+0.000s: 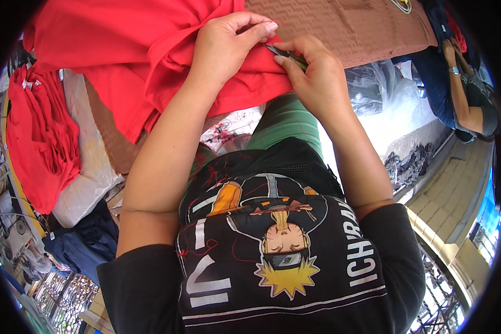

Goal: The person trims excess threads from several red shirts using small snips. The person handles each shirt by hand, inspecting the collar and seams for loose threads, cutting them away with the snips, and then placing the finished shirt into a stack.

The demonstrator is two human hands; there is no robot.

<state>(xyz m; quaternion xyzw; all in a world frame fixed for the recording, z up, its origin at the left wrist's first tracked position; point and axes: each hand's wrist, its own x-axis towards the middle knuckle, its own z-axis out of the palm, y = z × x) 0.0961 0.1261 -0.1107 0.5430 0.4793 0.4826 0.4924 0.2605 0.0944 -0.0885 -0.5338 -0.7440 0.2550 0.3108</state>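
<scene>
Red fabric (pixel 117 44), likely a garment, is spread over the brown-covered table and hangs over its near edge. My left hand (pixel 225 44) is closed in a pinch at a raised bit of this fabric, thumb against forefinger. Just right of it, my right hand (pixel 317 69) is closed around small thread snips (pixel 276 51). Their dark blades point left toward the pinched spot, and a greenish handle (pixel 299 62) shows under the fingers. Whether a loose thread lies between the blades is too small to tell.
The brown patterned table cover (pixel 345 28) extends to the right. A pile of red garments (pixel 42 133) lies at left, above dark blue cloth (pixel 86 236). Clear plastic (pixel 381 86) bunches at the right. Another person's arm (pixel 462 89) is at far right. Red threads cling to my black shirt (pixel 222 234).
</scene>
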